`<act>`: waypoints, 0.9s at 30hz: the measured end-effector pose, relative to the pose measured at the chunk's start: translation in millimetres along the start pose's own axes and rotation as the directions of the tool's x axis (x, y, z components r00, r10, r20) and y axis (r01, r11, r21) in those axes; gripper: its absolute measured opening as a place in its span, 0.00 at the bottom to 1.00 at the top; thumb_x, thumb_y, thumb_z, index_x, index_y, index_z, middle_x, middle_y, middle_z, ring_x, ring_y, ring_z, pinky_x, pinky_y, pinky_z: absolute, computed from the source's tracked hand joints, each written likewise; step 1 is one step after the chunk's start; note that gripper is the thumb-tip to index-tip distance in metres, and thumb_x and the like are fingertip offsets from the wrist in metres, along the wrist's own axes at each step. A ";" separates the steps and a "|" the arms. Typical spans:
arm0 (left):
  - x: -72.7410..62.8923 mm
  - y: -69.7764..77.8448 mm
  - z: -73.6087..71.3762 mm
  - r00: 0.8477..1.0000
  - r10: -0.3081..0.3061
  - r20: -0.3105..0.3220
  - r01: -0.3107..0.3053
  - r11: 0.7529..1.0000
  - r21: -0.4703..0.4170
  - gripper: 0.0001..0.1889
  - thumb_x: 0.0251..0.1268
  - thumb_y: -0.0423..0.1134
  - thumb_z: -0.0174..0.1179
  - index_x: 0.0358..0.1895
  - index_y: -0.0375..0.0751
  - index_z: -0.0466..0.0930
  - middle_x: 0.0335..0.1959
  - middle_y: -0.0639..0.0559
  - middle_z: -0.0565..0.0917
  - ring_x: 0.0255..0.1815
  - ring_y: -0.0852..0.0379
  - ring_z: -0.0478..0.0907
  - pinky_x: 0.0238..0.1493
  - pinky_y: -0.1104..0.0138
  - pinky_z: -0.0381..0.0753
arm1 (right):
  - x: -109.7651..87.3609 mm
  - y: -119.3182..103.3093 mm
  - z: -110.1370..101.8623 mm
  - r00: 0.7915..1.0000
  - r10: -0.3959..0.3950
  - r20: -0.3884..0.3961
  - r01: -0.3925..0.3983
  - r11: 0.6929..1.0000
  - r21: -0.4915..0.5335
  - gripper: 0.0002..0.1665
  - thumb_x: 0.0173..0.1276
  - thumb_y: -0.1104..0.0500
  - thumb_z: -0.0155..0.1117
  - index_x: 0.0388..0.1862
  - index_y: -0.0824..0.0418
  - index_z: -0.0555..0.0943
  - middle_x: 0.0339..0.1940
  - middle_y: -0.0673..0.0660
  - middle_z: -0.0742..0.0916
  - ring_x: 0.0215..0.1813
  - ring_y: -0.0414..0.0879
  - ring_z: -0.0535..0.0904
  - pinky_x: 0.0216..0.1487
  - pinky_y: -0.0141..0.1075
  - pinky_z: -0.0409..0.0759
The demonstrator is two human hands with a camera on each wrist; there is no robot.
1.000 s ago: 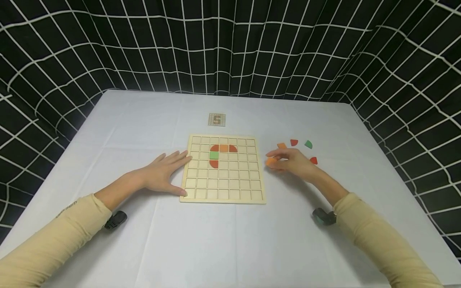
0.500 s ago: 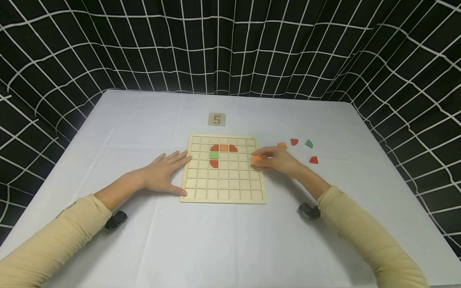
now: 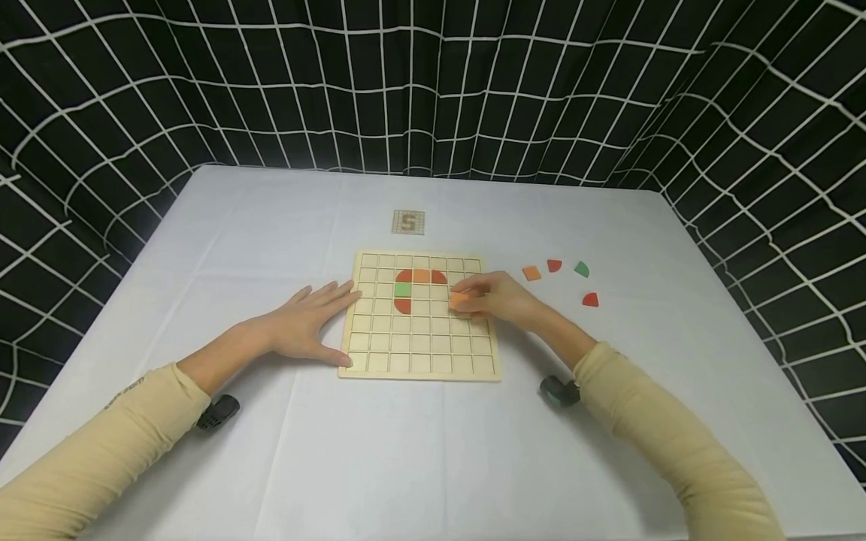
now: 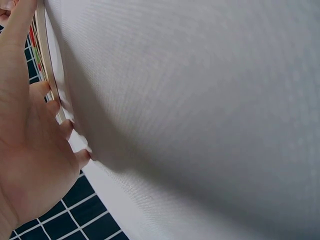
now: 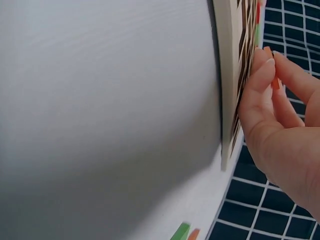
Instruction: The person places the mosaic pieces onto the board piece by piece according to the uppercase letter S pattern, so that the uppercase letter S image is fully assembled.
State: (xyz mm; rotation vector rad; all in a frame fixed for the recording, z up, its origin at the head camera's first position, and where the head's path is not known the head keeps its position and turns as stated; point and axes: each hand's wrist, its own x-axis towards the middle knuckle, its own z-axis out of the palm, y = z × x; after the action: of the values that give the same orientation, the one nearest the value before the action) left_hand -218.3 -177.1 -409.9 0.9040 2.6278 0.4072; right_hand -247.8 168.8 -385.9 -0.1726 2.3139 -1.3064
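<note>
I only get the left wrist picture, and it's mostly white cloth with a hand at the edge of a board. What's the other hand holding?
Observer: In the head view, the right hand pinches an orange piece over the board.
Operator: Ooh! Are any more pieces lying about?
Observer: Yes, four lie off to the right of the board: an orange square, a red wedge, a green wedge and a second red wedge.
Operator: And is there anything past the far side of the board?
Observer: A small card with a brownish shape on it, like an S or a 5; I can't tell which.
</note>
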 end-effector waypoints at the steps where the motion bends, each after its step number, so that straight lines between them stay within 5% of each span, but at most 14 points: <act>1: 0.0 0.1 -0.3 1.000 0.000 0.000 0.000 1.000 0.001 0.60 0.46 0.75 0.59 0.77 0.43 0.45 0.77 0.45 0.42 0.75 0.41 0.37 0.68 0.40 0.35 | 0.8 -1.2 1.5 1.000 0.004 0.006 -0.004 1.000 0.009 0.22 0.61 0.64 0.69 0.55 0.61 0.81 0.41 0.60 0.79 0.36 0.47 0.82 0.41 0.37 0.82; 27: 0.8 0.1 0.3 1.000 0.015 -0.006 -0.015 1.000 0.001 0.61 0.45 0.75 0.59 0.76 0.41 0.45 0.77 0.44 0.43 0.75 0.41 0.37 0.68 0.39 0.36 | 15.5 -24.3 30.4 0.996 0.047 0.074 -0.055 0.993 0.108 0.22 0.62 0.69 0.66 0.56 0.69 0.78 0.40 0.62 0.86 0.38 0.50 0.85 0.41 0.37 0.83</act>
State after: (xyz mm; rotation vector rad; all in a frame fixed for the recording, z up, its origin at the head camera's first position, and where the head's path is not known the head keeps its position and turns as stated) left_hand -218.7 -176.5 -410.4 0.9249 2.6286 0.4137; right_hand -250.3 127.1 -384.0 -0.1212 2.1670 -1.3754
